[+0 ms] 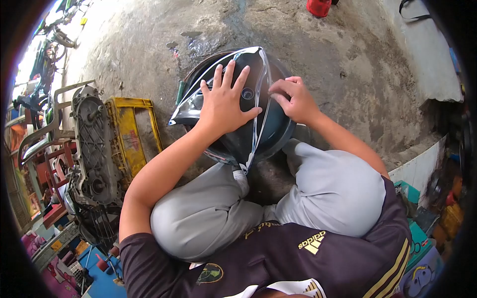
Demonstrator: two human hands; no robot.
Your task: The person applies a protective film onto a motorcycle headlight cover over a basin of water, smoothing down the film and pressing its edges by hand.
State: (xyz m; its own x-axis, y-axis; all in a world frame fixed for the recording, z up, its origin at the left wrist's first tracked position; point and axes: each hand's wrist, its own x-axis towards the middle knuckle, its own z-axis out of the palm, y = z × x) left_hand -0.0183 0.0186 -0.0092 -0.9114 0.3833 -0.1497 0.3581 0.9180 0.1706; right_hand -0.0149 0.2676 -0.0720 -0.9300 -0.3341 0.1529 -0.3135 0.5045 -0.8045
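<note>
A dark, glossy, roughly triangular panel with clear, shiny edges [257,130], which looks like a vehicle headlight unit, lies across a round black basin [282,130] between my knees. My left hand [226,102] rests flat on the panel, fingers spread. A round fitting [247,93] shows just beyond its thumb. At the panel's right edge is my right hand [294,99], its fingers bent and drawn toward the thumb. Anything small between those fingertips is hidden or too blurred to make out.
A yellow crate [130,136] stands on its side at left, beside a grey metal engine casing [93,144]. Tools and parts crowd the lower left. A red container [318,7] sits on the wet concrete floor [357,89] ahead. Teal boxes [415,238] are at lower right.
</note>
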